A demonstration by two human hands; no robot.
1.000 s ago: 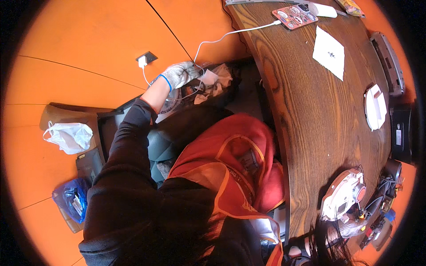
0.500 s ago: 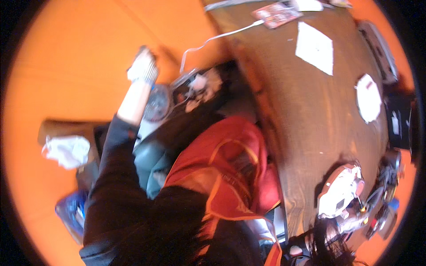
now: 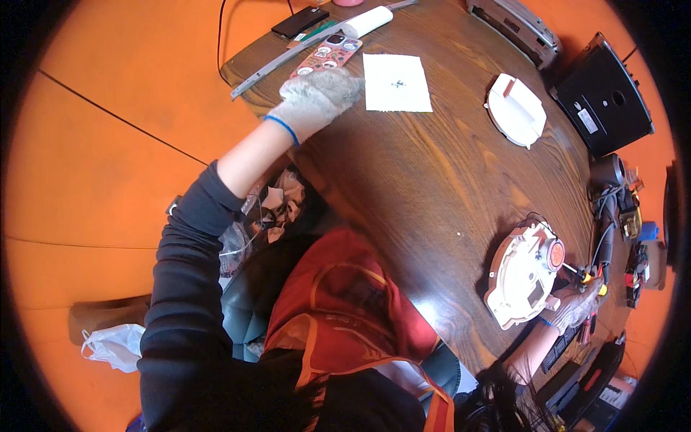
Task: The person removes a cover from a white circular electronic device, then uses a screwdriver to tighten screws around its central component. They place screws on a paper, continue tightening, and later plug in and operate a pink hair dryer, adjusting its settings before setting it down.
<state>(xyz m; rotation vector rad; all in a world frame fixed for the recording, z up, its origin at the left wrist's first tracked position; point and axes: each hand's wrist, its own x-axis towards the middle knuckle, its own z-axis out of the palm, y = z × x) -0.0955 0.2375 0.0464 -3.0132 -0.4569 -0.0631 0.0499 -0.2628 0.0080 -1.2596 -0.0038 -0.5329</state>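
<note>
My left hand (image 3: 320,101), in a pale work glove, is over the far left of the table. Its fingers are bent together, and whatever they may hold is hidden. Beside its fingertips lies a white paper square (image 3: 410,97) with small dark pieces, perhaps screws, on it. A phone in a red patterned case (image 3: 338,52) lies partly behind this hand. At the right, my gloved right hand (image 3: 572,306) is closed on a screwdriver (image 3: 592,279) with a yellow and black handle. Close to it sits a white plastic housing (image 3: 515,281) with a round red-faced part.
A white cover piece (image 3: 517,111) rests farther back, near a black box-shaped device (image 3: 603,97) and a grey device (image 3: 515,29). A metal strip (image 3: 281,65), a white roll (image 3: 368,21) and a black phone (image 3: 300,23) occupy the far left corner. Tools and cables crowd the right edge.
My left hand has come from beyond the table's left side to over the tabletop, near the paper. The view has shifted, showing more of the table. My right hand stays beside the housing.
</note>
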